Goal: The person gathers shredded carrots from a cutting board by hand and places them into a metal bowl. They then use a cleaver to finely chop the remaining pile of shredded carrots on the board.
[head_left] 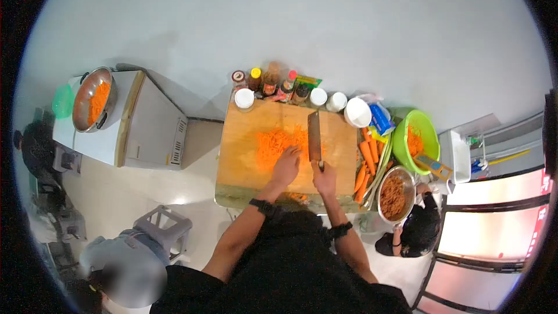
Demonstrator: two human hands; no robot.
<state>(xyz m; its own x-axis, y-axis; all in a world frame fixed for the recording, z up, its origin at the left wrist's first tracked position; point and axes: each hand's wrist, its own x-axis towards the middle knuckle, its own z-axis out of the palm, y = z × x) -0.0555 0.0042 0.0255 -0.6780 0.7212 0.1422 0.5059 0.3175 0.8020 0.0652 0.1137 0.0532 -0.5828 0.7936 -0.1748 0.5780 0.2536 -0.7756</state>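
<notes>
Chopped orange carrot (272,144) lies in a heap on the wooden cutting board (244,125). My right hand (324,178) is wrapped round the handle of a cleaver (314,135), whose broad dark blade points away from me at the heap's right edge. My left hand (287,164) rests on the near right part of the carrot, left of the blade, with its fingers bent; whether they hold any pieces is hidden. A few orange bits lie near the board's front edge.
Bottles and jars (271,79) line the board's far edge, with a white bowl (357,113). Whole carrots (367,157), a green basin (430,134) and a steel bowl (396,196) stand right. A pan (94,100) sits on a left cabinet (152,125). Other people are lower left and right.
</notes>
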